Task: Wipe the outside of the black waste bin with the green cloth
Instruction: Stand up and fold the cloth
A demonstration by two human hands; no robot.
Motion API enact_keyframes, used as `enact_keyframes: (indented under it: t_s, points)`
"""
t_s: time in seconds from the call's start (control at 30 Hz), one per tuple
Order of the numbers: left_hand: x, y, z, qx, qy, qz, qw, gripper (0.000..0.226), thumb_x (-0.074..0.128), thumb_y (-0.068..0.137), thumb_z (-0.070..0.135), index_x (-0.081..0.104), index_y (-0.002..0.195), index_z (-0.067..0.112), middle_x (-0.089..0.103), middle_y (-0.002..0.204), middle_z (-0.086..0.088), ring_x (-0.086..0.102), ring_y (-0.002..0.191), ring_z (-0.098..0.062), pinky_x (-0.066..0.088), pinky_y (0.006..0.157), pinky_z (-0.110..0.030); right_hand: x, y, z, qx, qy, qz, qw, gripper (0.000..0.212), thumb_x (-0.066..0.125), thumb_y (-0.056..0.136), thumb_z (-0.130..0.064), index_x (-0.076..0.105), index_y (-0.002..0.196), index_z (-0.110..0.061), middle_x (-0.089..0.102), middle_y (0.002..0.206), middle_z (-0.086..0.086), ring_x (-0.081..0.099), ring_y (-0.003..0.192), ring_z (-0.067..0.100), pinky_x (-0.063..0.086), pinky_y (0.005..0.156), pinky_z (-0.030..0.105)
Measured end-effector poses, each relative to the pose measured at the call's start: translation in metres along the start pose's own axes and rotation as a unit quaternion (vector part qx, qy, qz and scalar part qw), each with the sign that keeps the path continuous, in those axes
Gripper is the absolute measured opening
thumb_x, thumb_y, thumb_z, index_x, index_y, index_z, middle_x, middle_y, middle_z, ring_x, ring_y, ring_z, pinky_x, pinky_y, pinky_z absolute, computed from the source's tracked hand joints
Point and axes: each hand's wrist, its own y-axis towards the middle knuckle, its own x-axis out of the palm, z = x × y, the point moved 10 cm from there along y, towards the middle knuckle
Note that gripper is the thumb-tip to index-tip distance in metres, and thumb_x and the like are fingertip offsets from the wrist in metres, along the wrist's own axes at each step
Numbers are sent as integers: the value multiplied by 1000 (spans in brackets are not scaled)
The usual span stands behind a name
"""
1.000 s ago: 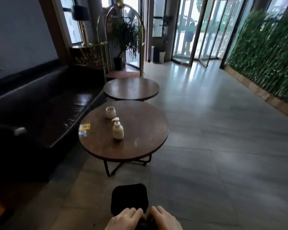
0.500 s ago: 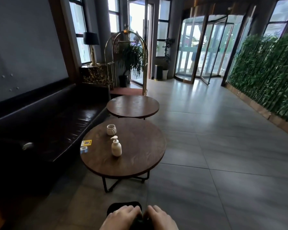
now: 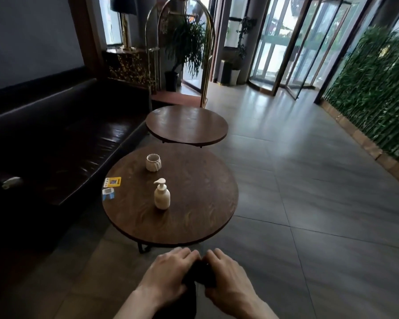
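My left hand and my right hand are held together low in the middle of the view, above the floor. Both are closed on a bunched dark cloth. A fold of it hangs down between my wrists. In this dim light its colour reads as nearly black, so I cannot confirm the green. The black waste bin is not visible; my hands and the cloth cover the floor spot just in front of the near table.
A round wooden table stands just beyond my hands, with a pump bottle, a white cup and small cards on it. A second round table is behind it. A black sofa runs along the left; open tiled floor lies to the right.
My hands, still together on the cloth, sit higher in the view and show more wrist. The black bin seen on the floor beyond them earlier is out of sight.
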Motion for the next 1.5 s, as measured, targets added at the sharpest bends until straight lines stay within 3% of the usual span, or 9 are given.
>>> enact_keyframes:
  t_s: [0.4,0.73,0.87,1.07,1.17,1.27,1.33,1.4,1.5]
  points:
    - [8,101,-100,-6,-15,4,1000,53,67,76,26,46,124,33,58,110,14,55,108,-11,55,82,-35,12,140,25,-3,4,8,1000,36,63,78,-22,49,110,-27,51,105,-9,58,95,21,42,66,33]
    - [78,220,-168,-66,-38,-17,997,48,69,79,33,46,121,37,57,109,15,54,108,-10,54,81,-35,53,270,113,-33,3,-51,998,45,69,77,-22,50,117,-27,51,110,-6,57,98,23,46,71,36]
    - [109,281,-194,-90,-35,-24,995,54,71,77,24,45,123,35,58,112,14,56,110,-13,54,85,-36,65,330,161,-38,10,-61,997,42,68,81,-19,51,118,-27,51,108,-6,57,98,22,51,74,39]
    - [136,370,-225,-90,2,27,996,55,71,79,11,54,129,26,64,115,6,62,106,-20,56,84,-38,67,413,215,-73,-25,3,997,41,64,88,-9,53,125,-23,51,111,-2,54,97,19,45,70,28]
    - [153,400,-240,-92,21,66,993,51,70,80,6,59,128,21,67,120,1,64,110,-22,55,92,-39,79,438,231,-88,-56,60,993,35,64,90,-9,59,124,-17,58,111,2,57,96,21,54,79,33]
    - [198,411,-259,-110,43,14,993,56,62,88,12,50,141,22,54,144,-1,47,137,-22,34,118,-39,120,450,257,-77,-79,28,993,39,56,100,-21,54,139,-19,55,138,7,51,130,29,45,110,45]
    - [227,404,-269,-122,45,-18,991,63,60,91,24,38,150,27,36,159,0,23,152,-20,12,127,-40,151,448,275,-50,-71,-22,996,52,47,105,-35,38,155,-23,30,165,11,19,156,32,20,127,49]
    - [240,397,-273,-122,37,-23,992,65,54,94,42,30,153,31,22,165,2,3,156,-17,7,127,-43,164,442,282,-47,-51,-12,998,58,36,107,-47,26,161,-26,12,171,9,-3,159,27,7,130,48]
    - [248,393,-273,-117,19,-14,993,67,32,99,62,18,158,33,4,170,5,-12,155,-14,8,127,-46,163,438,287,-47,-24,31,998,56,21,108,-51,27,160,-32,11,171,5,-8,159,22,5,130,48]
